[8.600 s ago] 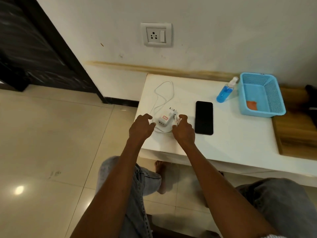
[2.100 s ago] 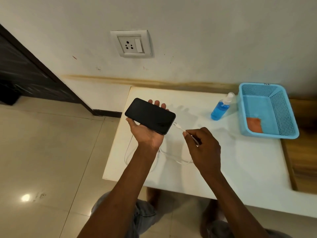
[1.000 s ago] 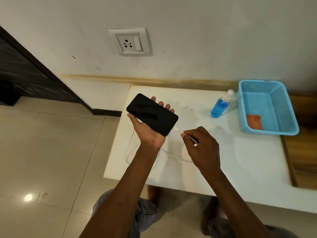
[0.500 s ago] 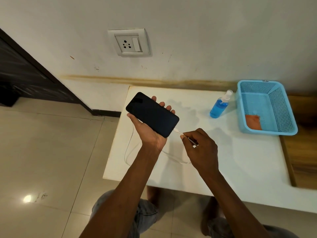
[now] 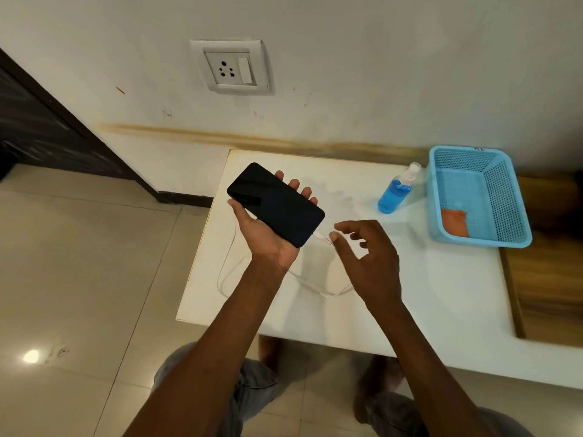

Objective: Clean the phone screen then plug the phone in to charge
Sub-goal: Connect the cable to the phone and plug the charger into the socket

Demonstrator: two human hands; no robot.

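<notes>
Black and glassy, the phone [image 5: 275, 204] lies face up in the left hand [image 5: 264, 234], held above the near-left part of the white table [image 5: 426, 288], its long axis running on a slant from upper left, toward the wall, down to lower right, toward the right hand [image 5: 367, 258]. The screen is dark and unlit, with only a faint sheen near its upper end. The left hand cradles it from beneath, thumb hooked over the near long edge and fingertips [image 5: 293, 183] curling up over the far one. At the lower right end the white cable [image 5: 322, 238] meets the phone's bottom edge, its plug looking seated, and from there it drops and loops across the tabletop under both wrists. Here's the change: half a second ago the right hand was pinching that cable just behind the plug, and now it has let go, fingers spread and loosely bent, thumb tip just beside the cord, holding nothing. The phone itself has barely shifted. Further right stands a blue spray bottle [image 5: 397, 194], tilted a little, just beside a light blue basket [image 5: 512, 197] with an orange cloth [image 5: 454, 221] in its near corner. On the wall above, a white socket [image 5: 232, 67] with nothing plugged into it.
</notes>
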